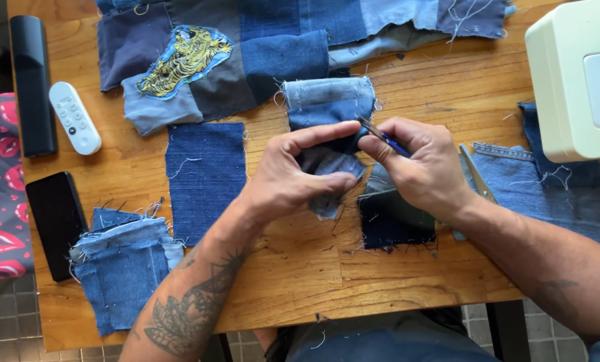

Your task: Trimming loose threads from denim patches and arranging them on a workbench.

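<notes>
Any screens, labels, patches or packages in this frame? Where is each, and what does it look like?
Phone: left table edge, black rectangle, screen dark.
Remote: upper left, small white oblong with round buttons.
Embroidered patch: on the patchwork denim at top, irregular shape, yellow animal figure with light blue border.
No packages or signs visible.

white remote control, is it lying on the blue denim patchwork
No, the white remote control lies on the bare wooden table, left of the patchwork.

Lighting: bright, even, soft daylight. Shadows: faint, short, beneath hands and denim scraps. Glare: mild sheen on wooden table [394,268]; white sewing machine [571,74] nearly overexposed. Focus: sharp centre, slight softness at edges.
</notes>
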